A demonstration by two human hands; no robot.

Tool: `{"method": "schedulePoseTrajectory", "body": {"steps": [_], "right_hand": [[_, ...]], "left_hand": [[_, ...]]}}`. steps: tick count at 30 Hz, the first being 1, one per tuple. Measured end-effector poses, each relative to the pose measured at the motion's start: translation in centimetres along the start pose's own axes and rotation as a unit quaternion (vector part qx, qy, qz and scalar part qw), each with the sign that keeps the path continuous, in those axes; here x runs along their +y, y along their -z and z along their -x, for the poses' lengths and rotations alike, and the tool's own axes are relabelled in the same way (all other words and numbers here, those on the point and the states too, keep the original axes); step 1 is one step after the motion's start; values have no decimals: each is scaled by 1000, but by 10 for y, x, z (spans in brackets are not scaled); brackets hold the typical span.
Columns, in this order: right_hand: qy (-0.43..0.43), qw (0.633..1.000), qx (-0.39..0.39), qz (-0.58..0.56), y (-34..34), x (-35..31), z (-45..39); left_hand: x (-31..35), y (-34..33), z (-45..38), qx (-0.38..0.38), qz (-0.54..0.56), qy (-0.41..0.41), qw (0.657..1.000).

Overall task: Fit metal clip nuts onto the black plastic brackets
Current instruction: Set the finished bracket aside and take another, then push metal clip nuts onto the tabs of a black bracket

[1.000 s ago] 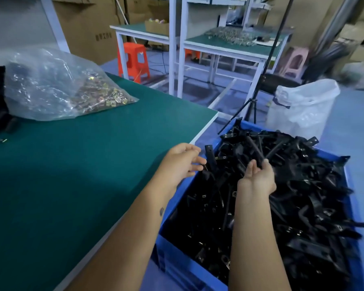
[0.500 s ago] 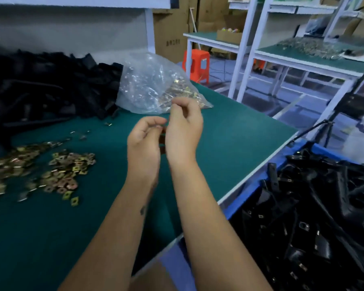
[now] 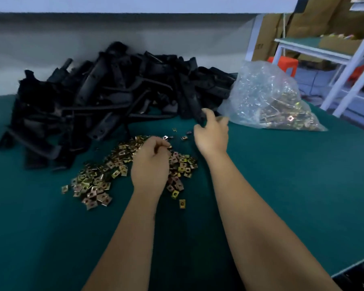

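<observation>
A heap of black plastic brackets (image 3: 114,97) lies at the back of the green table (image 3: 292,185). In front of it spreads a loose pile of gold metal clip nuts (image 3: 97,181). My left hand (image 3: 150,162) hovers over the pile's right part, its curled fingertips pinching a clip nut (image 3: 169,146). My right hand (image 3: 212,135) reaches to the heap's near right end, fingers and thumb curled round the tip of a black bracket (image 3: 194,111).
A clear plastic bag (image 3: 271,101) holding more clip nuts lies to the right of the heap. A few stray nuts (image 3: 184,138) sit between my hands. White-framed benches and an orange stool (image 3: 286,64) stand beyond the table's right edge.
The view has swung left from the blue bin of brackets to the table. My hands, held together in the air before, have parted: the left dropped onto the nuts, the right reached to the bracket heap.
</observation>
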State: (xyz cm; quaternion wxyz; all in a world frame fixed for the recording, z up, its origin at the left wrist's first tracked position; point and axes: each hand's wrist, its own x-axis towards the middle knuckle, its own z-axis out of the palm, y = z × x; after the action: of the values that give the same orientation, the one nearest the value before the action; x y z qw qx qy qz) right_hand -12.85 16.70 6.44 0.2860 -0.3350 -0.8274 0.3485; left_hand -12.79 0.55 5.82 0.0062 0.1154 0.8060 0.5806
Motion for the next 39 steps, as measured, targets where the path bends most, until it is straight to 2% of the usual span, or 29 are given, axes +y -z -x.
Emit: {"method": "schedulePoseTrajectory", "body": {"steps": [3, 8, 13, 15, 17, 18, 20, 22, 24, 26, 30, 33, 36, 39], "right_hand": [[-22, 999, 7, 44, -6, -1, -15], [-47, 996, 21, 75, -5, 2, -33], [-47, 998, 50, 2, -3, 6, -38], [-21, 996, 82, 6, -4, 3, -34], [56, 988, 135, 54, -6, -1, -31], [106, 982, 138, 74, -9, -3, -30], [167, 977, 71, 116, -15, -6, -30], [167, 969, -29, 182, -21, -3, -33], [161, 963, -82, 201, -23, 1, -36], [163, 975, -55, 139, -22, 2, -36], [148, 983, 90, -59, -9, -3, -22], [135, 965, 125, -188, -4, -12, -1], [114, 948, 153, -255, -8, -27, 27], [98, 933, 105, -329, -13, -38, 50]], "left_hand": [[2, -5, -5, -13, -121, -6, 993], [3, -7, -13, -6, -124, 8, 992], [5, -7, -11, -5, -133, 4, 991], [4, -7, -11, -6, -136, 2, 991], [4, -8, -10, -10, -136, 0, 991], [4, -8, -10, -12, -138, 1, 990], [3, -9, -11, -14, -143, 1, 990], [3, -9, -12, -14, -149, -1, 989], [2, -10, -13, -13, -153, -1, 988], [2, -9, -13, -13, -155, 1, 988], [3, -9, -13, -12, -152, 5, 988], [4, -8, -12, -13, -145, -1, 989], [5, -6, -11, 7, -119, -15, 993], [6, -2, -11, 19, 29, -46, 998]]}}
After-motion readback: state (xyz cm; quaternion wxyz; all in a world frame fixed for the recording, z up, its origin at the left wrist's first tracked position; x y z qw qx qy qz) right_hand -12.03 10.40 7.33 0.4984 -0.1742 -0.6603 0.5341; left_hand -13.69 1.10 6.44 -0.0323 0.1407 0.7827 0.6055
